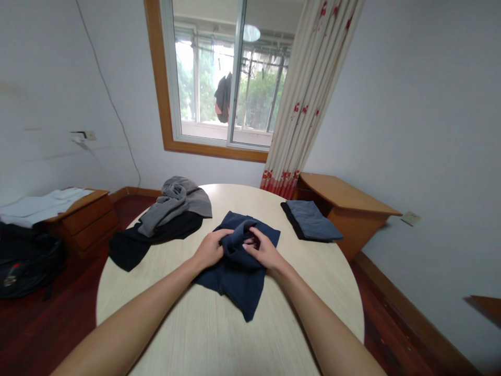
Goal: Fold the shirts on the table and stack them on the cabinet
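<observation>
A dark navy garment lies bunched on the middle of the round table, its lower corner pointing towards me. My left hand grips a raised fold of it from the left, thumb on top. From the right, my right hand holds the opposite edge of the same fold, fingers curled into an opening in the cloth. Some of those fingertips are hidden by the fabric. Which kind of garment it is, I cannot tell.
The round pale table carries a loose heap of grey clothing and black clothing at the left. A folded grey-and-black stack sits at the right. Behind stand a wooden desk, a curtain and, far left, a drawer cabinet.
</observation>
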The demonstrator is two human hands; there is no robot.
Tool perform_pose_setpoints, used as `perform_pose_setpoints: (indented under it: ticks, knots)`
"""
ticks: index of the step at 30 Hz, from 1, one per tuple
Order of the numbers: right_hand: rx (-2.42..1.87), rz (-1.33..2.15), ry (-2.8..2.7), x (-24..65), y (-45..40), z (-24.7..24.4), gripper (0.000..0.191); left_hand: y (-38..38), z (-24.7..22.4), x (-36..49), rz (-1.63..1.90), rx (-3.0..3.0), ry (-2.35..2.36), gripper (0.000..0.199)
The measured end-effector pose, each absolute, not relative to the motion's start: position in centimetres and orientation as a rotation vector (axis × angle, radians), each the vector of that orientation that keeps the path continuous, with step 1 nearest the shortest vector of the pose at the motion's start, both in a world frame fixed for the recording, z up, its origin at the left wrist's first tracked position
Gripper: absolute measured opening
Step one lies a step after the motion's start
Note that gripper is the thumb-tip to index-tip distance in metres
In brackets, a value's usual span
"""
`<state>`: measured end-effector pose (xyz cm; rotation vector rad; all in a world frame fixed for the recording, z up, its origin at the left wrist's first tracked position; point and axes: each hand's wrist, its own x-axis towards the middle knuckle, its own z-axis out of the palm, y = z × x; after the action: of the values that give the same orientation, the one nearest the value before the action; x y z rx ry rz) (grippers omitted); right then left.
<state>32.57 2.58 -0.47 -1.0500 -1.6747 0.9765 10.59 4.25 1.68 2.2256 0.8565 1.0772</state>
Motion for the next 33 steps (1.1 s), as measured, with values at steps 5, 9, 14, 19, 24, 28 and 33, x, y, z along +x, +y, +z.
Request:
perform_pose_setpoints:
  ticks: [5,9,14,19,24,28,33]
  knots:
    - [-0.807,1.055,-1.684,30.0,1.2,0.4,0.081,3.8,1.7,11.3,1.179,2.066,0.842,0.067]
    - [-0.795,0.998,-1.692,29.5,1.0,0.9,0.073,4.3,1.6,10.9,1.237,2.122,0.83,0.081]
    - [-0.933,0.99,-1.781,29.9,1.2,0.9,0.06,4.7,1.6,10.2,1.119,2.2,0.679,0.054]
    - [-1.063,0.921,-1.739,30.5,1.1,1.4,0.045,5.0,1.4,9.4,1.067,2.139,0.807,0.023]
    - [-1.035,0.891,-1.661,30.8,0.9,2.3,0.044,5.1,1.8,9.0,1.155,2.122,0.904,0.02]
    - [-1.022,0.873,-1.646,30.9,0.9,2.4,0.04,5.1,2.2,8.8,1.153,2.221,0.988,0.015]
    - [-1.031,0.782,-1.582,31.6,1.4,2.1,0.035,5.7,3.1,7.8,1.375,2.372,1.123,0.015]
